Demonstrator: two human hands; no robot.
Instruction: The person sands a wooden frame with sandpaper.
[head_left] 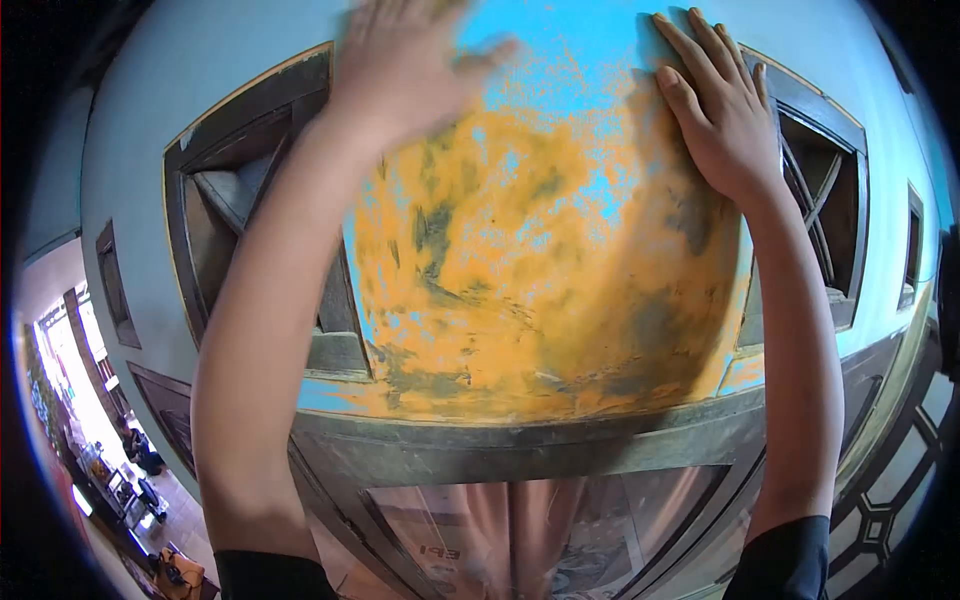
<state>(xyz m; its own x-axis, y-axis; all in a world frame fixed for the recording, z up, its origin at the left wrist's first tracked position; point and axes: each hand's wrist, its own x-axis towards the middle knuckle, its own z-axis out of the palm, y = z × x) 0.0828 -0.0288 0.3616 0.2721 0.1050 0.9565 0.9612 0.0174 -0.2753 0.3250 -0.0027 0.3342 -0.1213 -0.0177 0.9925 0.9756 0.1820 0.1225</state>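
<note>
Both of my arms reach up to a wall panel with patchy orange, bright blue and dark grey paint. My right hand lies against the panel's upper right, fingers spread, with nothing seen in it. At the upper left is my left hand, blurred by motion, its thumb stretched out to the side. The upper fingers of that hand are cut off by the frame's top edge. No held thing shows, though whatever lies under its palm is hidden.
Dark wooden vent frames with crossed slats stand on the left and right. Below the panel runs a dark wooden beam, above glass with a pinkish curtain. At the far left, a person is near a bright doorway.
</note>
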